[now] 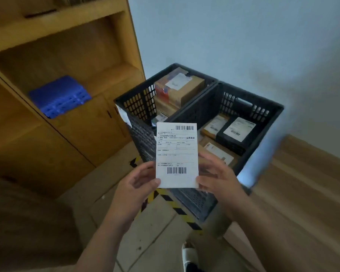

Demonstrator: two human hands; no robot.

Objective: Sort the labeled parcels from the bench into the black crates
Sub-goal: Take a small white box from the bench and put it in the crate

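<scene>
Together left hand (139, 180) and right hand (217, 178) pinch labeled parcel (177, 155).

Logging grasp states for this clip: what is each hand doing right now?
Left hand: pinches the labeled parcel at its lower left edge.
Right hand: holds the parcel's lower right edge.

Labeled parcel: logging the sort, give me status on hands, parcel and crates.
Left hand and right hand both pinch the labeled parcel, label up. Held above the two black crates. Both crates already hold parcels. Nothing blocking.
</scene>
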